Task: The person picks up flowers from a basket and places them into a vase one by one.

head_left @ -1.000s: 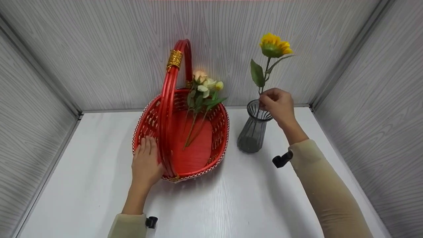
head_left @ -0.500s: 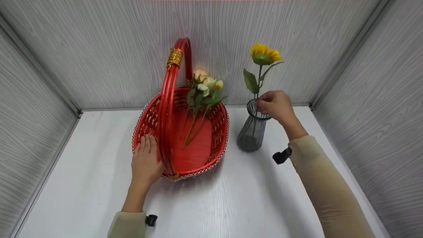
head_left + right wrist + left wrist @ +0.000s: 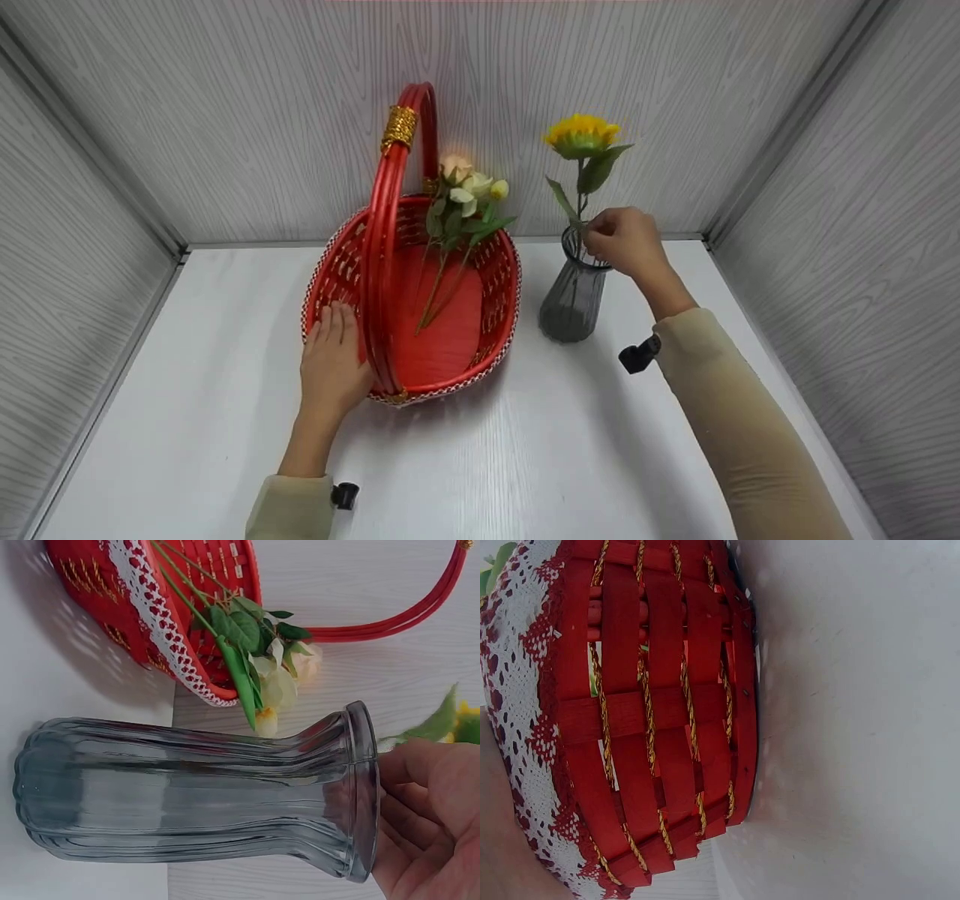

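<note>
Head view: flowers [image 3: 474, 184] in basket [image 3: 446, 364], sunflower [image 3: 581, 139] in vase [image 3: 571, 307].

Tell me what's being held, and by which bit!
The right grip pinches the yellow flower by its stem, near the mouth of the vase. The left grip rests on the basket.

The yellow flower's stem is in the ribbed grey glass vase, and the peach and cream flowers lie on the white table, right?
Not quite: the peach and cream flowers have their stems inside the red woven basket, as the head view shows. The yellow flower's stem is in the ribbed grey glass vase.
</note>
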The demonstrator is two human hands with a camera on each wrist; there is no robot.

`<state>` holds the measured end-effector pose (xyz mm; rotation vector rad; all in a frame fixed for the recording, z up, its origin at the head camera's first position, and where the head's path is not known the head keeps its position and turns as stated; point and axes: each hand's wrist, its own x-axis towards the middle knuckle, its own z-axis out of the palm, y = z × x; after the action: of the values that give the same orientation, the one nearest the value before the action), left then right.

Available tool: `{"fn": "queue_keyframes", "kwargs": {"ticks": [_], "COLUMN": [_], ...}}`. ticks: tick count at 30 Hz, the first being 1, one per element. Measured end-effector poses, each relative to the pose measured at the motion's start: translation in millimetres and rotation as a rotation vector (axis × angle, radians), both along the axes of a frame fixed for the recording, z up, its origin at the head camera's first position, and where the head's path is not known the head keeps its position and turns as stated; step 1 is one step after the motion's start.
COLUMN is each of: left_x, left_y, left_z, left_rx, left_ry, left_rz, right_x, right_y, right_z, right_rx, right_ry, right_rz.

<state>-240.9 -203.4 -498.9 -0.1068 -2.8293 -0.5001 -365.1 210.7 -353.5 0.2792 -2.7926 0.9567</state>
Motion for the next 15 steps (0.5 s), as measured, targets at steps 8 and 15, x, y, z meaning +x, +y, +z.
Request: {"fn": "queue_keyframes", "kwargs": {"ticks": [8, 15], "left_x": [0.1, -0.7], "left_y": [-1.1, -1.0], "left_z": [-2.0, -1.6], "left_rx": [0.006, 0.004], "left_ry": [0.002, 0.014], "left_rz": [-0.003, -0.006], "right_x": [1.8, 7.8], "right_y": [-2.0, -3.5], "right_z": [-1.1, 1.8], "right_rx": [-0.016, -0.108], "right_ry": [-0.019, -0.011], "right_rz": [-0.013, -0.037]}}
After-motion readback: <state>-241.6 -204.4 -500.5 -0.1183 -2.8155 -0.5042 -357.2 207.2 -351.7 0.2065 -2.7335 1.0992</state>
